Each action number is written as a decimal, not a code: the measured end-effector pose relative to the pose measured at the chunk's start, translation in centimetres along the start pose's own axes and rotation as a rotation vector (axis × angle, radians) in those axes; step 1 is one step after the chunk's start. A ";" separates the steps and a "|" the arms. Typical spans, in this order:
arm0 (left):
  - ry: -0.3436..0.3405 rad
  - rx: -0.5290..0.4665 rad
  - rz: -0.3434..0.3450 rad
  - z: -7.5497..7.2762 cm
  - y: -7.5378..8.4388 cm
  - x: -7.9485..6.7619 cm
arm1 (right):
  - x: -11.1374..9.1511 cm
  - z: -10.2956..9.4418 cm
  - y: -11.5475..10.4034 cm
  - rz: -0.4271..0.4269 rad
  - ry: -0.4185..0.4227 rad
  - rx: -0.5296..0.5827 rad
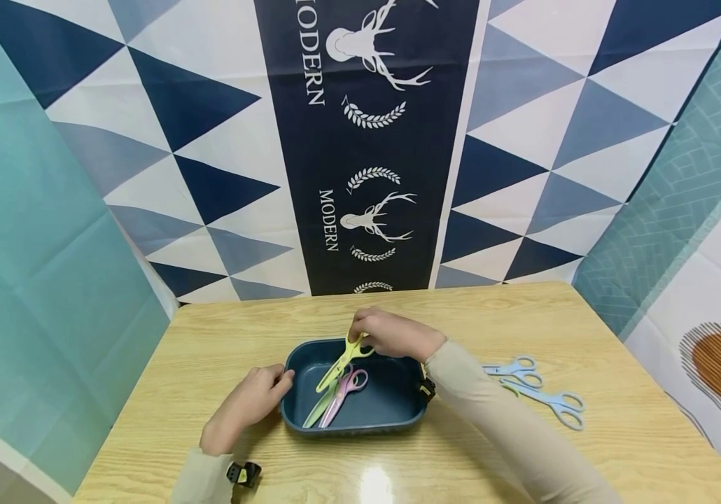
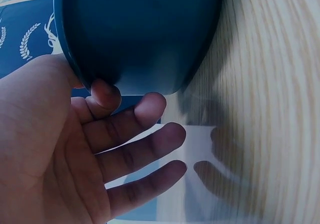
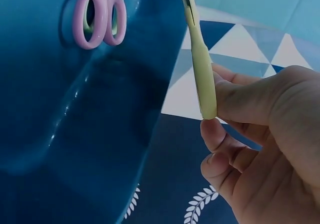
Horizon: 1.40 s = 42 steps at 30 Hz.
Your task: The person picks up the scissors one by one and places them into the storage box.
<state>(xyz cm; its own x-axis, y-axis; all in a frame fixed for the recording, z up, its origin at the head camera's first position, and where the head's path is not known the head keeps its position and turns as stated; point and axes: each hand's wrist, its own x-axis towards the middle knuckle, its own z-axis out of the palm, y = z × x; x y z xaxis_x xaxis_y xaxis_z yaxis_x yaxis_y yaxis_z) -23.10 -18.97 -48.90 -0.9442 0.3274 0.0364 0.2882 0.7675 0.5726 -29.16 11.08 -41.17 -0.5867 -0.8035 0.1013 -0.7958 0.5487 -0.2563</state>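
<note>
A dark blue plastic bin (image 1: 392, 400) stands on the table. My left hand (image 1: 250, 397) holds its left end, thumb and index finger at the rim (image 2: 75, 67) while the other fingers spread below. Over the bin, my right hand (image 1: 392, 333) pinches yellow scissors (image 1: 334, 371) by the handle, blades pointing down and to the left. In the right wrist view the yellow handle (image 3: 204, 79) appears edge-on between thumb and fingers. Pink scissors (image 1: 337, 400) and green scissors (image 1: 319, 407) lie side by side in the bin, partly overlapped by the yellow blades in the head view.
Right of the bin, two light blue scissors (image 1: 552, 399) lie on the wooden table (image 1: 228, 336), with a bit of a green handle (image 1: 510, 386) showing among them. My right sleeve (image 1: 499, 413) crosses in front of their blades. A patterned cloth (image 1: 373, 154) hangs behind the table.
</note>
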 end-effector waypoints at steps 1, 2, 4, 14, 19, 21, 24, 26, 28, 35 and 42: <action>0.001 0.001 0.001 0.0 0.0 0.0 | 0.1 0.1 0.0 -0.004 -0.004 0.006; 0.001 0.001 0.002 0.0 0.0 0.0 | 0.3 0.2 0.0 -0.010 -0.006 0.009; 0.000 0.002 0.001 0.0 0.0 0.0 | 0.6 0.4 -0.1 -0.012 -0.013 0.018; -0.001 -0.001 0.004 -0.1 0.0 -0.1 | 1.5 1.0 -0.7 0.025 -0.051 0.039; -0.001 -0.003 0.008 -0.1 0.0 -0.1 | 1.7 1.5 -0.8 0.011 -0.052 0.058; 0.000 -0.002 0.009 -0.1 0.0 -0.1 | 1.9 1.7 -0.9 0.003 -0.057 0.065; -0.001 -0.002 0.008 -0.1 0.0 -0.1 | 2.2 2.1 -1.0 0.003 -0.077 0.077; -0.002 0.001 0.006 -0.1 0.0 -0.1 | 2.3 2.3 -1.1 0.009 -0.087 0.080; -0.001 0.003 0.005 -0.1 0.0 0.0 | 2.4 2.5 -1.2 0.020 -0.093 0.088; 0.000 0.000 -0.003 0.0 0.1 0.0 | 2.9 3.1 -1.4 0.034 -0.120 0.100; -0.001 -0.005 0.000 0.0 -0.1 0.0 | 3.2 3.5 -1.9 0.028 -0.137 0.071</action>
<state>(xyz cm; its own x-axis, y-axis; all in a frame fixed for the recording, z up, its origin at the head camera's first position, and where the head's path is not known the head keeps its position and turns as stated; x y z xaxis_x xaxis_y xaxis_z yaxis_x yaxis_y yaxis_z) -23.12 -18.99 -48.96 -0.9441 0.3276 0.0356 0.2872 0.7650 0.5764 -29.01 6.70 -43.77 -0.5788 -0.8146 -0.0373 -0.7638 0.5575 -0.3252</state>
